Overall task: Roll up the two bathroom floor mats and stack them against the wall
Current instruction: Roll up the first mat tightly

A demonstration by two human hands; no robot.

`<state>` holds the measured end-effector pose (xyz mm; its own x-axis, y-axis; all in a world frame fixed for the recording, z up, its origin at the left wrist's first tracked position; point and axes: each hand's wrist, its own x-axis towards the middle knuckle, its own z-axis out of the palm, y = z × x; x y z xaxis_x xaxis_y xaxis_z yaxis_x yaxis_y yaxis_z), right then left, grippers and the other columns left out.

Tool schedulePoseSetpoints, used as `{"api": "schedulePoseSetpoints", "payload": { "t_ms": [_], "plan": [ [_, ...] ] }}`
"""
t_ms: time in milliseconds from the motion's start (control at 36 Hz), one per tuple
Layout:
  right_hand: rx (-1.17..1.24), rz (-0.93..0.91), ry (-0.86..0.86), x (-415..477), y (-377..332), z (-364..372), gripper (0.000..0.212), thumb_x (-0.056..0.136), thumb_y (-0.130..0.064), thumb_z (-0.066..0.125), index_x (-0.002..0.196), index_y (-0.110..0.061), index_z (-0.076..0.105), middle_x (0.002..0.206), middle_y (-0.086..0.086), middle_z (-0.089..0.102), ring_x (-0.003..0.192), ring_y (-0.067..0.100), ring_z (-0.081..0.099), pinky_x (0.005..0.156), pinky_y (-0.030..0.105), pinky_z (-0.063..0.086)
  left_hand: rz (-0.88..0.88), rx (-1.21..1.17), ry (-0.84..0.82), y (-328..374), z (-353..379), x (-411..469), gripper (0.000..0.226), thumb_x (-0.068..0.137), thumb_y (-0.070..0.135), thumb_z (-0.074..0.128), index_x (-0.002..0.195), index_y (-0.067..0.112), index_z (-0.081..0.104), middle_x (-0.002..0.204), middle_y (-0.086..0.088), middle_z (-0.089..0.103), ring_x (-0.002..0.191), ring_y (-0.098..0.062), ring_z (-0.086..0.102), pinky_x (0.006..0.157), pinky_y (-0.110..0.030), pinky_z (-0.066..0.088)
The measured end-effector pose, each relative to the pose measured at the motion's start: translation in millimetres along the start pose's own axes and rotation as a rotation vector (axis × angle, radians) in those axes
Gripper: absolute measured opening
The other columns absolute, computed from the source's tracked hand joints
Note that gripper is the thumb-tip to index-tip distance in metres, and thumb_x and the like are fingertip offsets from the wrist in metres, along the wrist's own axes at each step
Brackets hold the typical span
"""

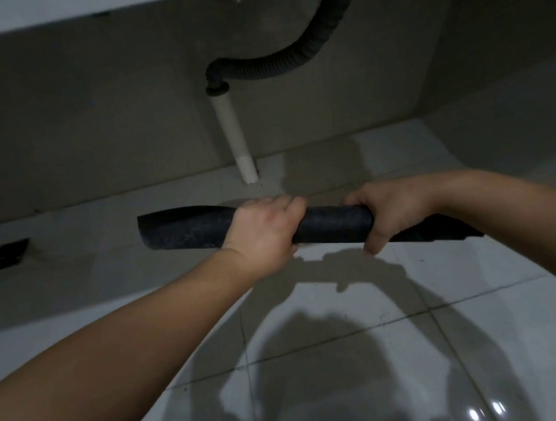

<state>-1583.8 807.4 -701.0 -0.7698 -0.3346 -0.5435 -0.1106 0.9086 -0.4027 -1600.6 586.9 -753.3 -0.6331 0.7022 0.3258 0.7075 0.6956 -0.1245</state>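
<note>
A dark rolled-up floor mat (334, 223) lies crosswise in the middle of the view, held just above the white tiled floor. My left hand (261, 230) is wrapped around the roll left of its middle. My right hand (388, 211) grips it further right. The roll's left end (176, 228) sticks out past my left hand and looks looser and wider. Its right end shows beneath my right forearm. I see only this one mat; a second mat is not in view.
The grey wall (92, 126) stands a short way beyond the mat. A white drain pipe (234, 136) with a dark corrugated hose (289, 63) comes down from under a sink. A dark floor drain (10, 253) sits at left. Another wall (507, 35) closes the right side.
</note>
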Motion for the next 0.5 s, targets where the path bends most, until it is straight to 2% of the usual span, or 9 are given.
{"api": "schedulePoseSetpoints", "payload": {
  "t_ms": [56, 111, 194, 278, 361, 500],
  "plan": [
    [0.050, 0.006, -0.036, -1, 2, 1, 0.040, 0.060, -0.024, 0.084, 0.092, -0.024, 0.060, 0.087, -0.002, 0.066, 0.081, 0.017, 0.066, 0.073, 0.034, 0.054, 0.011, -0.008, -0.008, 1, 3, 0, 0.048, 0.057, 0.031, 0.078, 0.100, 0.015, 0.061, 0.080, -0.005, 0.065, 0.067, -0.029, 0.063, 0.056, -0.034, 0.049],
    [0.029, 0.013, 0.042, -1, 3, 4, 0.040, 0.058, -0.024, 0.084, 0.090, -0.024, 0.061, 0.084, -0.002, 0.067, 0.078, 0.019, 0.067, 0.070, 0.035, 0.055, 0.003, -0.032, -0.031, 1, 4, 0, 0.048, 0.060, 0.032, 0.077, 0.102, 0.015, 0.060, 0.083, -0.005, 0.065, 0.070, -0.029, 0.063, 0.057, -0.035, 0.049],
    [-0.241, 0.005, 0.255, -2, -1, 12, 0.043, 0.060, -0.031, 0.077, 0.098, -0.030, 0.058, 0.085, -0.004, 0.066, 0.076, 0.019, 0.063, 0.064, 0.032, 0.052, -0.042, -0.089, -0.120, 1, 1, 3, 0.047, 0.071, 0.040, 0.069, 0.110, 0.020, 0.053, 0.097, -0.002, 0.063, 0.083, -0.025, 0.062, 0.061, -0.035, 0.048],
    [-0.519, -0.079, 0.458, -5, -4, 16, 0.033, 0.067, -0.033, 0.066, 0.097, -0.034, 0.054, 0.082, -0.006, 0.064, 0.067, 0.017, 0.055, 0.055, 0.027, 0.039, -0.097, -0.209, -0.216, 4, 1, 6, 0.048, 0.076, 0.044, 0.064, 0.116, 0.025, 0.048, 0.106, 0.000, 0.061, 0.092, -0.022, 0.061, 0.065, -0.033, 0.045],
    [-0.611, -0.122, 0.523, -8, -5, 18, 0.028, 0.071, -0.030, 0.061, 0.096, -0.033, 0.050, 0.080, -0.004, 0.063, 0.064, 0.019, 0.051, 0.053, 0.027, 0.031, -0.139, -0.270, -0.273, 6, 1, 9, 0.047, 0.075, 0.043, 0.066, 0.116, 0.026, 0.049, 0.106, 0.001, 0.063, 0.093, -0.023, 0.061, 0.064, -0.029, 0.040],
    [-0.786, -0.183, 0.574, -11, 2, 19, 0.031, 0.076, -0.030, 0.057, 0.105, -0.026, 0.047, 0.082, -0.001, 0.064, 0.072, 0.025, 0.062, 0.053, 0.030, 0.031, -0.193, -0.356, -0.354, 9, 3, 13, 0.048, 0.070, 0.044, 0.070, 0.109, 0.025, 0.050, 0.102, -0.002, 0.065, 0.090, -0.026, 0.062, 0.069, -0.035, 0.050]
  ]
}}
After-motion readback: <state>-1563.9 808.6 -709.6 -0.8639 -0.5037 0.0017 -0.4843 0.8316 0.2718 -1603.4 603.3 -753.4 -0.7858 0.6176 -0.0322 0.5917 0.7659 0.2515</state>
